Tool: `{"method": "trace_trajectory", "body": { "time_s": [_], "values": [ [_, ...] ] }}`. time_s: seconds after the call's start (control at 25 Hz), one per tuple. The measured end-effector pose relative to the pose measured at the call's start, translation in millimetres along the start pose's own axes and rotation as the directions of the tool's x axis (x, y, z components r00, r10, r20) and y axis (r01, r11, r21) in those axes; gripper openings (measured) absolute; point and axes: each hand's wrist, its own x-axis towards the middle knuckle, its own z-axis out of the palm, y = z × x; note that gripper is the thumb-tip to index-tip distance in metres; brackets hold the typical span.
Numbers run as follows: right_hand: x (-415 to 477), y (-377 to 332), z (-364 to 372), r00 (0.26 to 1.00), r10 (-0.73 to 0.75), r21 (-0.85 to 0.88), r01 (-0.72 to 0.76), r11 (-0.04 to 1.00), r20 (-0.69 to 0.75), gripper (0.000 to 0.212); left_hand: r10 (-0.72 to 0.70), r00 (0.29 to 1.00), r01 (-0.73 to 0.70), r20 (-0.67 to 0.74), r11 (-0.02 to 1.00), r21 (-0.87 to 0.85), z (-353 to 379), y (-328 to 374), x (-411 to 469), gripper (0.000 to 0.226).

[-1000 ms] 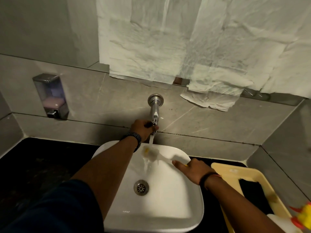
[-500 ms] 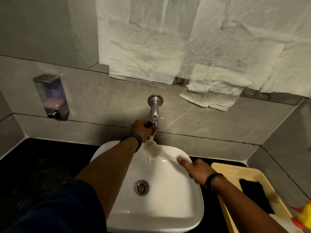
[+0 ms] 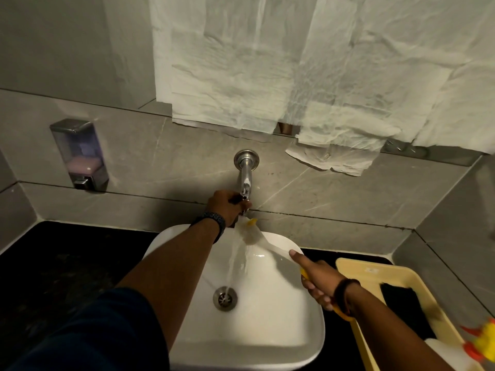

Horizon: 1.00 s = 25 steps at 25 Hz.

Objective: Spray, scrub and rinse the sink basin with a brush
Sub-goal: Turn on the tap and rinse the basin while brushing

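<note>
2 hands busy | left hand (image 3: 226,207) clenched on tap (image 3: 246,180) | right hand (image 3: 318,281) grasping brush (image 3: 254,235) under water, over sink (image 3: 267,317)

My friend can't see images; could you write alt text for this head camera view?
Seen from above, a left hand holds a wall tap running water into a white sink, while the right hand holds a brush under the stream. A yellow tray sits at right.
</note>
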Motion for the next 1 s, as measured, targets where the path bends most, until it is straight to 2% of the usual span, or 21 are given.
{"method": "trace_trajectory", "body": {
  "time_s": [0.12,0.2,0.24,0.28,0.32,0.36,0.4,0.44,0.48,0.52,0.6,1.0],
  "values": [
    [-0.8,1.5,6.2,0.999,-0.008,-0.029,0.009,1.0,0.043,0.072,-0.013,1.0,0.014,-0.013,0.998,0.063,0.9,1.3,1.9,0.018],
    [0.2,0.8,9.8,0.997,-0.083,-0.02,0.082,0.996,-0.007,0.071,-0.023,0.996,0.039,-0.089,0.983,0.177,6.1,3.5,0.0,0.03],
    [0.0,1.7,10.7,0.986,-0.154,-0.088,0.148,0.985,-0.067,0.071,-0.024,0.992,0.05,-0.12,0.976,0.214,8.1,5.0,-1.4,0.034],
    [-0.7,3.8,10.2,0.963,-0.231,-0.226,0.196,0.954,-0.14,0.073,-0.017,0.99,0.052,-0.14,0.968,0.247,9.6,6.9,-2.8,0.039],
    [-1.9,6.3,8.1,0.931,-0.305,-0.399,0.206,0.894,-0.201,0.076,0.047,0.986,0.006,-0.157,0.946,0.323,10.3,8.4,-2.6,0.045],
    [-2.1,9.4,5.1,0.886,-0.386,-0.56,0.189,0.807,-0.257,0.077,0.189,0.97,-0.101,-0.153,0.884,0.456,10.3,8.6,-1.1,0.054],
    [-1.3,13.0,1.5,0.834,-0.465,-0.676,0.16,0.719,-0.296,0.075,0.351,0.931,-0.23,-0.101,0.778,0.584,9.6,7.6,1.4,0.066],
    [-0.5,16.4,-2.4,0.794,-0.521,-0.747,0.133,0.652,-0.313,0.073,0.474,0.88,-0.348,-0.01,0.66,0.666,8.0,6.2,3.5,0.077],
    [0.3,20.1,-5.8,0.773,-0.553,-0.788,0.116,0.605,-0.312,0.072,0.527,0.846,-0.425,0.085,0.57,0.703,6.2,4.4,4.4,0.082],
    [1.0,23.4,-8.5,0.769,-0.566,-0.811,0.109,0.575,-0.298,0.071,0.531,0.834,-0.465,0.153,0.525,0.713,4.9,1.4,4.7,0.081],
    [2.9,28.1,-12.7,0.773,-0.572,-0.829,0.111,0.548,-0.275,0.072,0.518,0.832,-0.484,0.198,0.506,0.714,4.3,-6.3,6.9,0.076],
    [15.9,37.6,-11.8,0.719,-0.611,-0.827,0.091,0.554,-0.331,0.075,0.51,0.833,-0.492,0.215,0.504,0.71,3.8,-10.1,10.2,0.071]
  ]
}}
